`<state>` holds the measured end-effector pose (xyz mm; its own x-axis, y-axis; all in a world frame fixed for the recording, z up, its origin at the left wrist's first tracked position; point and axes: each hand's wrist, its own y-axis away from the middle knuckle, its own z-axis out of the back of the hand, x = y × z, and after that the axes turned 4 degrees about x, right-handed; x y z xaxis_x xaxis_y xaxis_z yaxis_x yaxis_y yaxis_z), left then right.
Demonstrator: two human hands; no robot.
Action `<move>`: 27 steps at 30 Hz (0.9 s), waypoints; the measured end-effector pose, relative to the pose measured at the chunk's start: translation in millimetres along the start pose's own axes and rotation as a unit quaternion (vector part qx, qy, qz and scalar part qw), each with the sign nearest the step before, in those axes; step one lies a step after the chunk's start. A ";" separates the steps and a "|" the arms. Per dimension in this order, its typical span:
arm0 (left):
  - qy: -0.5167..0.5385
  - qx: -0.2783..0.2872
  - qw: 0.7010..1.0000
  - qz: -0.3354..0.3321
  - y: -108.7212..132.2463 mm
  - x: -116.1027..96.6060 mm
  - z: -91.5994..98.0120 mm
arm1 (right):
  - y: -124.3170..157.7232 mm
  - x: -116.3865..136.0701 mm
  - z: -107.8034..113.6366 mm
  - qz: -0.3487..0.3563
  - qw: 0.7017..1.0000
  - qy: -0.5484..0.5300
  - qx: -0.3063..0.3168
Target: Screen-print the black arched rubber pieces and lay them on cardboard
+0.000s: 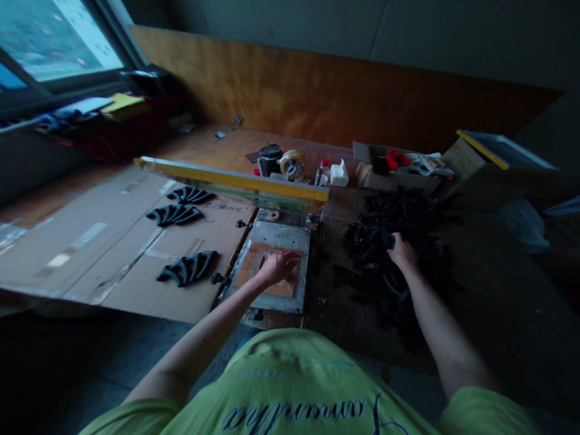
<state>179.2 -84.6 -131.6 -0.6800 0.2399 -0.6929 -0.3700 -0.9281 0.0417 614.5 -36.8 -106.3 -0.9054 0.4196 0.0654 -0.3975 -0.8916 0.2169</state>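
Note:
My left hand [280, 266] lies flat, fingers stretched out, on an orange-brown pad [254, 264] set in a grey metal plate [296, 238]. A yellow-framed screen [235, 179] is hinged up over that plate. My right hand [401, 251] reaches into a pile of curved black parts [399, 220] on the dark bench; its fingers curl into the pile and what they grip is hidden. Three fanned groups of black parts [187, 268] lie on cardboard to the left.
Cardboard sheets [90, 241] cover the left of the bench. At the back stand a dark can [269, 159], a tape roll [292, 164], small bottles [322, 172] and an open box [389, 169]. A wooden board lines the wall. A framed box [493, 160] stands far right.

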 end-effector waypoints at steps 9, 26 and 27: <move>0.102 -0.089 0.988 0.069 44.9 70.4 86.5 | 70.7 67.8 -45.9 0.197 0.942 -0.214 -0.167; 0.362 -0.182 0.907 -0.117 4.5 37.1 229.5 | 184.6 296.9 -112.1 0.400 0.915 -0.043 -0.020; 0.364 -0.176 0.907 -0.119 2.5 34.8 228.8 | 187.3 301.5 -113.3 0.410 0.911 -0.045 -0.020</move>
<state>9.8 -13.4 9.1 0.0370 0.3124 -0.9492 -0.1385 -0.9391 -0.3145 250.1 -96.7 -156.3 -0.8849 -0.3803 0.2689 0.4006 -0.9160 0.0230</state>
